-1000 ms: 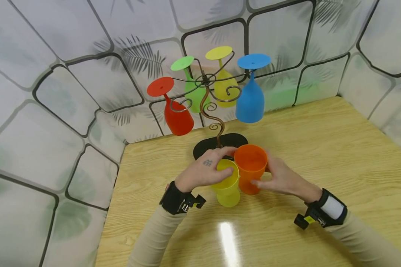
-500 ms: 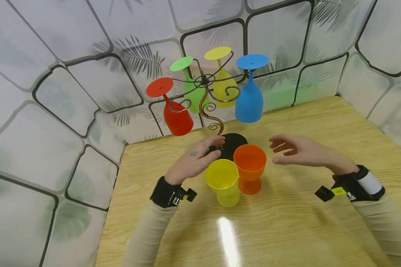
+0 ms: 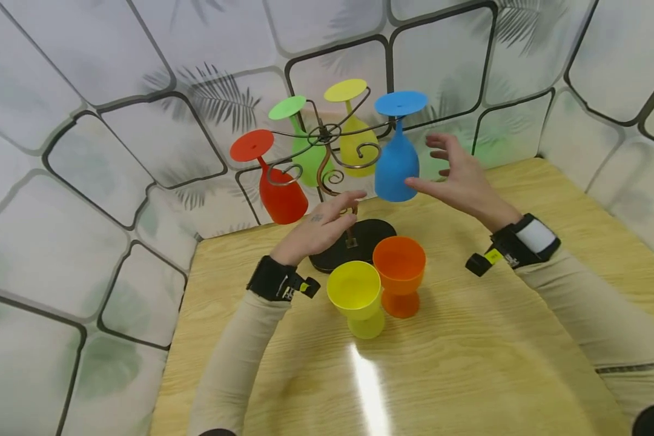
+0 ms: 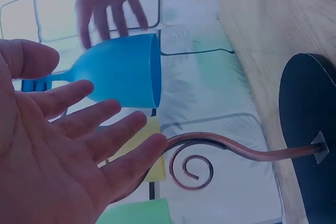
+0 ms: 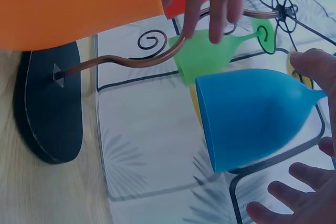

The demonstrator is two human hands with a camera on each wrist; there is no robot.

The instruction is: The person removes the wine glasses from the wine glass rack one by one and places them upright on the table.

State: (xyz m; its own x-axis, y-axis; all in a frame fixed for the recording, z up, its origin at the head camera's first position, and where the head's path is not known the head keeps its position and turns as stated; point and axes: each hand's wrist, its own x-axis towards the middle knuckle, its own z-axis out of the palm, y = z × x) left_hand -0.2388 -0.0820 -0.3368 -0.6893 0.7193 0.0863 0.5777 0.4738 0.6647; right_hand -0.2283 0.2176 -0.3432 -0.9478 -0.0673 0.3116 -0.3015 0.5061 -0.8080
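A blue plastic goblet [image 3: 396, 169] hangs upside down from a curled metal stand [image 3: 325, 134]. My right hand [image 3: 463, 181] is at its right side, thumb and fingers spread around the bowl. In the head view the thumb overlaps the goblet's lower edge; whether it touches, I cannot tell. My left hand [image 3: 318, 230] is held in front of the stand's stem, fingers extended and holding nothing. Below the hands, a yellow goblet [image 3: 354, 287] and an orange goblet [image 3: 399, 266] stand upright, side by side on the wooden table [image 3: 469, 363].
Red [image 3: 283, 194], green [image 3: 307, 160] and another yellow goblet [image 3: 358, 145] also hang inverted from the stand. Its black oval base [image 3: 370, 236] sits behind the upright goblets. Patterned walls [image 3: 142, 194] enclose the table at the back and sides.
My right hand let go of the orange goblet, swung right, then rose to the blue one. The left hand left the yellow goblet and lifted toward the stand. Both upright goblets stayed put.
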